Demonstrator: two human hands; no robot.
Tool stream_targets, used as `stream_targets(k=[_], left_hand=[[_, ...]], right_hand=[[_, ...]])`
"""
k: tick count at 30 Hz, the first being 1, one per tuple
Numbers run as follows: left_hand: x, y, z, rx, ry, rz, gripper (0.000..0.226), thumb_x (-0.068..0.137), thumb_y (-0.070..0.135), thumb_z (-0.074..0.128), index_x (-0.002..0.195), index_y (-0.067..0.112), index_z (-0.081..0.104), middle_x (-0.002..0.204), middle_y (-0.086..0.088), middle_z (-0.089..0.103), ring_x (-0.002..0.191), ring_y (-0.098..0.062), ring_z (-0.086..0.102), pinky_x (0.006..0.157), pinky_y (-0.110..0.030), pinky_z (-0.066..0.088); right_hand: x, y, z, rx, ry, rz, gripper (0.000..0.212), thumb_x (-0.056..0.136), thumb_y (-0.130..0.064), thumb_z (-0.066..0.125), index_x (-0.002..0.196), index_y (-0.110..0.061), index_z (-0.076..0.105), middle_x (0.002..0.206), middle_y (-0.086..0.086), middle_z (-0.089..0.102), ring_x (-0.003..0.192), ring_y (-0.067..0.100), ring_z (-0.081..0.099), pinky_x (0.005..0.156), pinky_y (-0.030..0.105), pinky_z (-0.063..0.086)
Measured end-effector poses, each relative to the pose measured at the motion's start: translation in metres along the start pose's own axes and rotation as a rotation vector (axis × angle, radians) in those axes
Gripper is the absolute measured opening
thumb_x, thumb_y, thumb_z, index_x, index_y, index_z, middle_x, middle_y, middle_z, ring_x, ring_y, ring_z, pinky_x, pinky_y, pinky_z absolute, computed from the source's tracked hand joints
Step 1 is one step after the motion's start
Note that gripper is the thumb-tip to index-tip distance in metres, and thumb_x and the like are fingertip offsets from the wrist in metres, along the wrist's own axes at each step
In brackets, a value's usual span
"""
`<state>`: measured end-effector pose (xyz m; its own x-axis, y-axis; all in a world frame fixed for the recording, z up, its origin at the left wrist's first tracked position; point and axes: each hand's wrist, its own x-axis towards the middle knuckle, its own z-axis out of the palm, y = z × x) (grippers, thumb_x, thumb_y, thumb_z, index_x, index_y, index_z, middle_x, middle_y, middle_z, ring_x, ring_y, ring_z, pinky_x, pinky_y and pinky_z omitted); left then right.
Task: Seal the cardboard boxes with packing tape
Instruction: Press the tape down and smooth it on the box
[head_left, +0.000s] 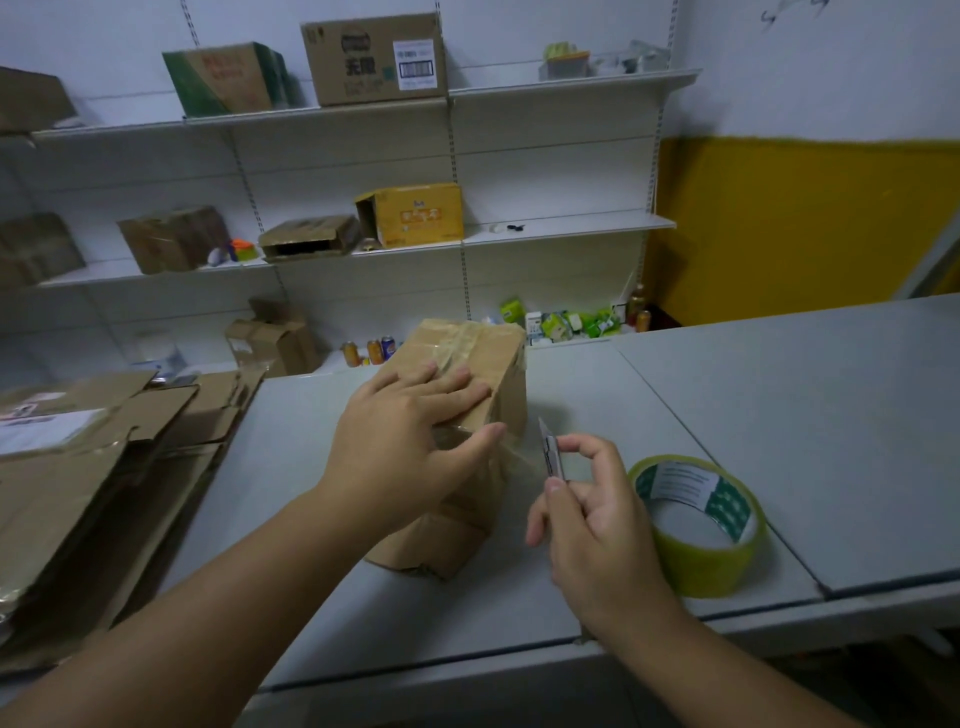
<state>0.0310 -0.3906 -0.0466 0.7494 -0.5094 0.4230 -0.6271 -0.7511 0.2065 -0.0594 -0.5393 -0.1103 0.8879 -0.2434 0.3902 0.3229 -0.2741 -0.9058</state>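
A brown cardboard box (485, 353) stands on the grey table (779, 415), with clear tape across its top and down its near side. My left hand (410, 441) lies flat on the box top, fingers straight, thumb pressing the near edge. My right hand (587, 514) pinches a small utility knife (549, 452), blade up, right beside the box's near right corner. A strip of clear tape seems to run from the box toward the knife. A roll of yellowish packing tape (701, 525) stands on the table just right of my right hand.
Flattened cardboard (104, 467) is piled on the table's left part. Behind the table, white wall shelves (561, 228) carry several boxes, drink cans and small green packs. A seam (727, 467) splits the table top to the right of the tape roll.
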Motion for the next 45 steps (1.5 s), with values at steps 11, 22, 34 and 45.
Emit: stream_targets(k=[11, 22, 34, 45], left_hand=[[0.001, 0.002, 0.006, -0.016, 0.06, -0.025, 0.065, 0.072, 0.069, 0.025, 0.126, 0.043, 0.049, 0.136, 0.022, 0.047, 0.135, 0.001, 0.031, 0.109, -0.026, 0.022], [0.0, 0.001, 0.009, -0.035, 0.093, -0.01, 0.06, 0.076, 0.066, 0.029, 0.125, 0.04, 0.051, 0.133, 0.019, 0.051, 0.133, -0.003, 0.036, 0.112, -0.035, 0.03], [-0.003, -0.006, 0.002, -0.071, 0.093, 0.059, 0.06, 0.079, 0.067, 0.031, 0.129, 0.039, 0.047, 0.136, 0.02, 0.047, 0.135, -0.005, 0.034, 0.109, -0.034, 0.025], [0.0, -0.033, -0.002, -0.002, 0.094, 0.055, 0.061, 0.08, 0.068, 0.033, 0.13, 0.038, 0.047, 0.137, 0.019, 0.045, 0.134, -0.004, 0.034, 0.103, -0.027, 0.024]], right_hand=[[0.002, 0.006, 0.0, -0.276, -0.143, 0.002, 0.018, 0.096, -0.02, 0.042, 0.096, -0.039, 0.042, 0.058, 0.008, 0.062, 0.047, 0.013, 0.054, 0.049, 0.039, 0.044], [0.007, 0.009, -0.011, -0.68, -0.298, 0.066, 0.017, 0.092, -0.027, 0.042, 0.107, -0.035, 0.045, 0.087, -0.003, 0.063, 0.078, 0.016, 0.059, 0.07, 0.042, 0.054], [0.057, 0.002, -0.063, -0.751, -0.297, -0.031, 0.012, 0.1, -0.027, 0.038, 0.107, -0.028, 0.047, 0.098, 0.0, 0.066, 0.082, 0.02, 0.061, 0.072, 0.042, 0.049], [0.019, -0.013, -0.119, -1.199, -0.445, -0.061, 0.022, 0.101, -0.035, 0.022, 0.121, -0.032, 0.031, 0.082, -0.007, 0.05, 0.084, 0.022, 0.059, 0.065, 0.033, 0.035]])
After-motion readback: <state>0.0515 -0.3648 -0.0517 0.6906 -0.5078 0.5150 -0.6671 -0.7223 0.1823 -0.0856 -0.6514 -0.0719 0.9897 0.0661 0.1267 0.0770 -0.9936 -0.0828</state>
